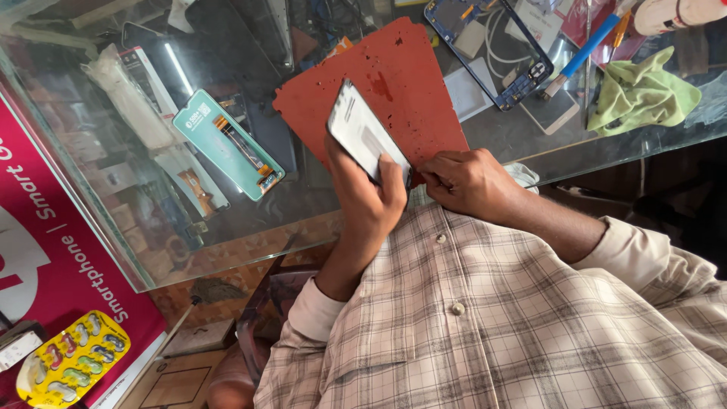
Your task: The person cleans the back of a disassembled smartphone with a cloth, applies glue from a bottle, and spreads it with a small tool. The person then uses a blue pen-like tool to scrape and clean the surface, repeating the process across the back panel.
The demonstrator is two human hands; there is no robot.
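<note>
My left hand (369, 198) grips a thin white phone panel (362, 130) by its lower end, tilted up over a red work mat (401, 83) on the glass counter. My right hand (467, 182) is closed at the panel's lower right corner, fingertips pinched against its edge. What the fingers pinch is too small to tell. Both sleeves are of a checked shirt.
On the glass counter (303, 204) lie a teal parts packet (227, 144), a blue phone frame (492, 45), a blue-handled tool (587, 49) and a green cloth (640, 95). Another person's arm (681, 14) shows at the top right. A yellow blister card (72, 367) sits bottom left.
</note>
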